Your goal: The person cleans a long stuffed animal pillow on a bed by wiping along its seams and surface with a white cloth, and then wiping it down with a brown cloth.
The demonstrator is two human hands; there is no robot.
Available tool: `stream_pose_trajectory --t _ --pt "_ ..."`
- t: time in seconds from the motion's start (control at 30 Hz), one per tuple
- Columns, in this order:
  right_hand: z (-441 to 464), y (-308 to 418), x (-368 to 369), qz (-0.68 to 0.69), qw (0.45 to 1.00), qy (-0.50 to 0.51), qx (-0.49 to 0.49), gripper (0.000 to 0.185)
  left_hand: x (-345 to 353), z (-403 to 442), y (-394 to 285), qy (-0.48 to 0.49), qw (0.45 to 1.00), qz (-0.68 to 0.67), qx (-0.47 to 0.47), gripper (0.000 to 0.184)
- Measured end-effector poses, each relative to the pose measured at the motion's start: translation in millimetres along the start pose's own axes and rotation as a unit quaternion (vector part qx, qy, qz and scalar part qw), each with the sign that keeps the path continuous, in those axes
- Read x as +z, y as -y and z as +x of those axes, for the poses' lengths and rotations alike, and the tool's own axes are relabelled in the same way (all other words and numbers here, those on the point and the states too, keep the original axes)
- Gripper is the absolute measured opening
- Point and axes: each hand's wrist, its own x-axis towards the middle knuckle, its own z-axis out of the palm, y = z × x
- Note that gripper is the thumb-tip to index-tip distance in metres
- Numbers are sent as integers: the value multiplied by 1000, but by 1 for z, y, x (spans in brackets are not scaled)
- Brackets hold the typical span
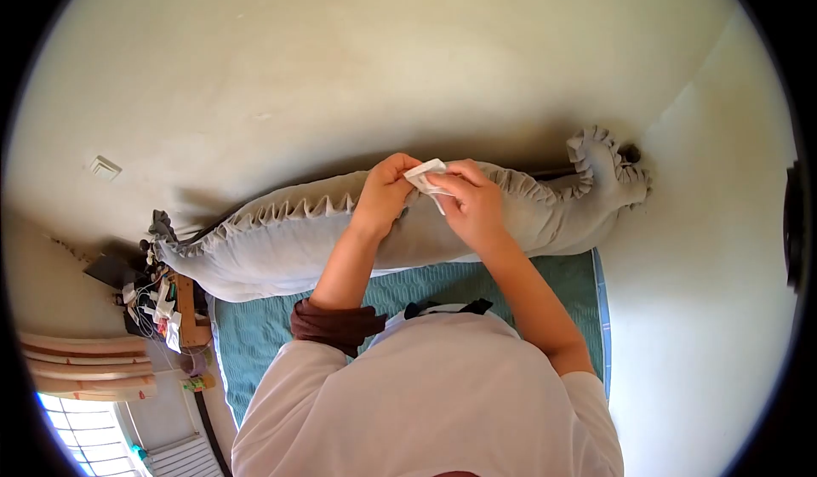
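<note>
A small white item [425,173], perhaps folded paper or a packet, is held between both hands in front of the padded headboard. My left hand [385,194] pinches its left edge, fingers closed. On the other side, my right hand [473,204] has its fingers closed on the same item, with a thin white flap hanging below them. Behind and beneath the hands runs a grey ruffled headboard cover [294,239]. A dark brown cloth [337,325] is wrapped around my left arm near the elbow.
A teal bedspread [562,290] lies below the headboard. At the left, a wooden desk [192,328] carries cables and papers, near a curtain [89,365] and window [85,430]. A switch [105,168] is on the wall.
</note>
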Motion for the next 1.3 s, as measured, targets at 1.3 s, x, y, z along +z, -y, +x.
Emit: stream_pose_trajectory --t 1.3 --pt "-5 -19 -61 16 975 -193 106 21 24 4 -16 23 834 498 238 15"
